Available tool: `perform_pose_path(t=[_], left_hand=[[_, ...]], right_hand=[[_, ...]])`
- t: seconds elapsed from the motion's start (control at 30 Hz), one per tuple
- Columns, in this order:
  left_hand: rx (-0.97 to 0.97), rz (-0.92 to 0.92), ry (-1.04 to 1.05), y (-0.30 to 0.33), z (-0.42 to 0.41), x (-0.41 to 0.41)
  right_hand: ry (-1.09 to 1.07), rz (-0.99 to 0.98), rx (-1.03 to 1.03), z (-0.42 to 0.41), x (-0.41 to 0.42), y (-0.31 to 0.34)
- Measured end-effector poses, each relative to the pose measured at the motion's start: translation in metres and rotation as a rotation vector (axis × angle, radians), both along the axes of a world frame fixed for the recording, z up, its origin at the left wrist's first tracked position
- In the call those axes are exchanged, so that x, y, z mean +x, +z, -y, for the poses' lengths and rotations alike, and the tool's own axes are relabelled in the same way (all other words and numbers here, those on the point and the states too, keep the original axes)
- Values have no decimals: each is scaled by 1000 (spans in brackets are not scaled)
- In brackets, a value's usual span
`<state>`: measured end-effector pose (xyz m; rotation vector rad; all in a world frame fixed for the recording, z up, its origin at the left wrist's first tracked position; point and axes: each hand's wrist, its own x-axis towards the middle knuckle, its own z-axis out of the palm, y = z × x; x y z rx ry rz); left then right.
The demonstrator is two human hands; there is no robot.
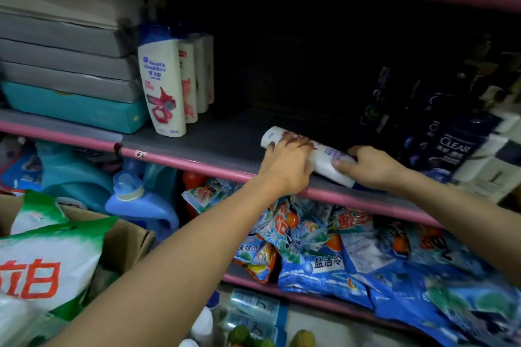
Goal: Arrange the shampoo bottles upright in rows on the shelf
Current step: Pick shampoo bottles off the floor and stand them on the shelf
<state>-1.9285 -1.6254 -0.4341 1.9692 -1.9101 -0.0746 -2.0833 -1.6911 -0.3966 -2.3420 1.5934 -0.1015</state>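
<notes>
A white shampoo bottle (324, 156) with red print lies on its side on the grey shelf (214, 138), near the pink front edge. My left hand (287, 163) grips its middle from above. My right hand (369, 167) holds its right end, fingers curled over it. A row of upright white shampoo bottles (165, 87) stands at the shelf's left, one behind another. Dark blue shampoo bottles (448, 146) stand and lean at the right.
Stacked grey and teal boxes (70, 70) fill the shelf's far left. Below hang blue detergent bags (338, 251) and a blue jug (141, 205). A cardboard box with green-white bags (48, 256) sits at lower left. White boxes (490, 160) sit at far right.
</notes>
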Motion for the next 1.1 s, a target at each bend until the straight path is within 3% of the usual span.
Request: perform_pose_path(t=[0.23,0.73,0.87,0.97,1.1], left_hand=[[16,-17,-4,-7,4,-8],[-112,135,41,-7,-2,-4],[-177,120,64,1,-4,6],[-317,-37,142,20,-1,14],[-519,-425,313,44,5,14]], right_hand=[[-81,272,134,8,-18,-11],[-19,361,42,6,-3,-6],[-6,581,102,-2,12,20],[108,841,167,-5,25,59],[289,822,104,-15,52,95]])
